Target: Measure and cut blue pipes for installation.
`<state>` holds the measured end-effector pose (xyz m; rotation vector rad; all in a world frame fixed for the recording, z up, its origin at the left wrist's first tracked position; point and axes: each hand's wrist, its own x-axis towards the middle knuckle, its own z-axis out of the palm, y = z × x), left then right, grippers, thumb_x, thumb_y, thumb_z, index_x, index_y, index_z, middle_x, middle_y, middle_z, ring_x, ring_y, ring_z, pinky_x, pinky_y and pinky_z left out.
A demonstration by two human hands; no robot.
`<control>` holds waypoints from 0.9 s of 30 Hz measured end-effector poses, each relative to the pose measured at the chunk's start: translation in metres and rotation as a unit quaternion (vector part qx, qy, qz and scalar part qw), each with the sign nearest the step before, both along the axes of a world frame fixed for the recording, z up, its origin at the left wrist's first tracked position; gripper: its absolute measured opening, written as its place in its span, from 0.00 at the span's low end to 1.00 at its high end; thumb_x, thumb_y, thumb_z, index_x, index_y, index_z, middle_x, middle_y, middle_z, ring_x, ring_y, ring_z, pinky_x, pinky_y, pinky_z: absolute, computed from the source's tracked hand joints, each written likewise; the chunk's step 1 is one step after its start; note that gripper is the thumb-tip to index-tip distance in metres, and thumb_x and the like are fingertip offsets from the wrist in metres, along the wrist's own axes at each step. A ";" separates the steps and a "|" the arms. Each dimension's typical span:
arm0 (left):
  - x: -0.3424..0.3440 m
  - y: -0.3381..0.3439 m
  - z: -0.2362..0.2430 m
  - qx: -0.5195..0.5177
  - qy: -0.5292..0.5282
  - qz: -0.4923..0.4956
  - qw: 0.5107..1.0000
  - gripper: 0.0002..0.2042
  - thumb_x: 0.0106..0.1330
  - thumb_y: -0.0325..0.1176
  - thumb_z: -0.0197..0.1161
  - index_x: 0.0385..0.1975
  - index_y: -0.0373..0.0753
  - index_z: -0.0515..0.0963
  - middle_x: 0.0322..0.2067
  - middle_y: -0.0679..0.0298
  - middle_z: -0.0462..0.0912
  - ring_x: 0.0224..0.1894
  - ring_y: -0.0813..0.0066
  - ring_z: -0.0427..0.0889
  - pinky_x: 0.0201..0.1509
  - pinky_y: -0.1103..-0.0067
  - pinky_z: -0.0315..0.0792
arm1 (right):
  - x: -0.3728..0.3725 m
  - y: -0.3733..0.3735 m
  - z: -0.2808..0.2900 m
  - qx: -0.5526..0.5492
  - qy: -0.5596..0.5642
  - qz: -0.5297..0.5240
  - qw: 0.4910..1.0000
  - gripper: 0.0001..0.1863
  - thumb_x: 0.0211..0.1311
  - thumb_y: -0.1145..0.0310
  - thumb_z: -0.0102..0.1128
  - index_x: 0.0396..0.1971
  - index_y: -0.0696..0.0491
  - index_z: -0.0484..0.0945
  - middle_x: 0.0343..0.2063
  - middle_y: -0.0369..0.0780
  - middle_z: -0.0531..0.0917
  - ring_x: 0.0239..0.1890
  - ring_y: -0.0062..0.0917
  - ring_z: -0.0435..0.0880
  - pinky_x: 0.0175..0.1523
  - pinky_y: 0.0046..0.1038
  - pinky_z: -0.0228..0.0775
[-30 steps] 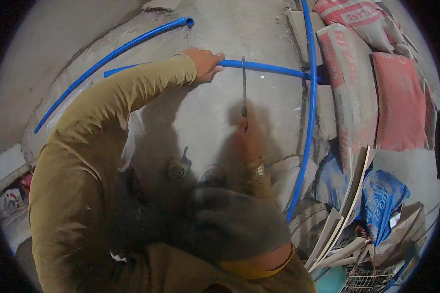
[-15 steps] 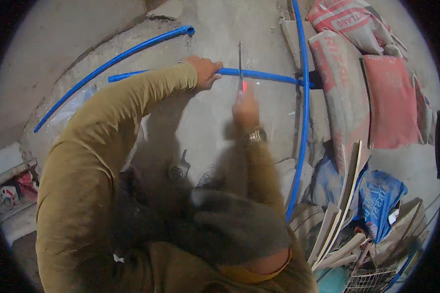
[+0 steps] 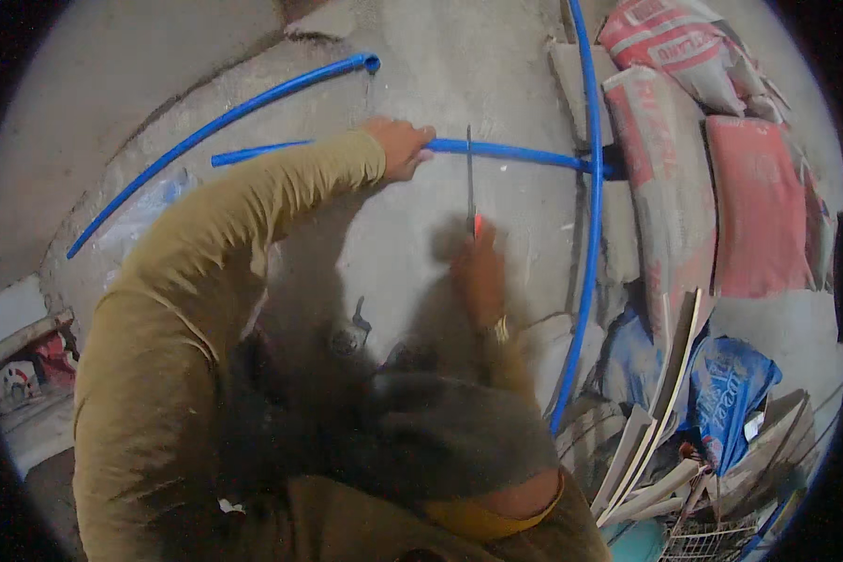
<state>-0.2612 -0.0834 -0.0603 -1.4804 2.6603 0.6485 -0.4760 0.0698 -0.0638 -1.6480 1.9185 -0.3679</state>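
Observation:
A blue plastic pipe lies across the concrete floor in front of me, its right part at the second, longer blue pipe. My left hand is closed around the crosswise pipe and holds it down. My right hand, wearing a wristwatch, is closed on the red handle of a handsaw. The saw's thin dark blade, seen nearly edge-on, points away from me and crosses the pipe to the right of my left hand. Whether a cut shows in the pipe I cannot tell.
Another blue pipe with a wide end lies at the far left. Red and grey cement sacks are piled at the right. Below them are thin strips, a blue plastic bag and a wire basket.
My right hand has drawn the saw back toward me, so more of its blade lies on the near side of the pipe. The left hand keeps its grip.

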 end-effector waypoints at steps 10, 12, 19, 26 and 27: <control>0.004 -0.002 0.006 0.025 -0.002 -0.004 1.000 0.16 0.69 0.48 0.50 0.46 0.43 0.69 0.26 0.49 0.81 0.33 0.43 0.81 0.37 0.52 0.72 | -0.002 0.012 0.001 -0.069 -0.011 0.068 0.995 0.13 0.63 0.65 0.53 0.46 0.50 0.68 0.23 0.45 0.82 0.25 0.41 0.83 0.28 0.41 0.75; -0.011 0.000 0.010 0.027 0.012 -0.012 0.999 0.16 0.69 0.48 0.50 0.47 0.43 0.69 0.27 0.49 0.82 0.33 0.43 0.82 0.38 0.52 0.72 | -0.003 0.020 0.033 -0.164 -0.117 0.030 0.979 0.13 0.63 0.62 0.55 0.43 0.51 0.71 0.22 0.40 0.82 0.22 0.34 0.80 0.27 0.38 0.74; -0.004 0.003 0.004 -0.002 -0.008 -0.001 1.000 0.17 0.69 0.47 0.50 0.48 0.43 0.69 0.27 0.48 0.81 0.33 0.43 0.82 0.38 0.52 0.73 | 0.010 -0.014 0.002 0.040 0.067 -0.023 0.997 0.07 0.64 0.69 0.51 0.41 0.51 0.70 0.21 0.45 0.81 0.24 0.41 0.82 0.24 0.39 0.72; 0.003 0.003 0.004 0.019 -0.019 -0.021 0.999 0.15 0.70 0.48 0.48 0.46 0.44 0.69 0.25 0.50 0.81 0.31 0.42 0.81 0.37 0.51 0.73 | 0.008 -0.012 -0.003 -0.043 0.046 0.038 0.997 0.14 0.64 0.65 0.52 0.44 0.56 0.64 0.24 0.54 0.82 0.27 0.54 0.82 0.30 0.49 0.75; 0.003 0.010 0.006 0.025 -0.018 -0.025 0.999 0.15 0.70 0.48 0.48 0.46 0.44 0.69 0.25 0.50 0.81 0.31 0.42 0.81 0.37 0.51 0.73 | 0.016 -0.036 0.011 0.019 0.048 0.005 0.999 0.14 0.64 0.64 0.52 0.44 0.55 0.64 0.26 0.54 0.82 0.30 0.55 0.82 0.34 0.51 0.75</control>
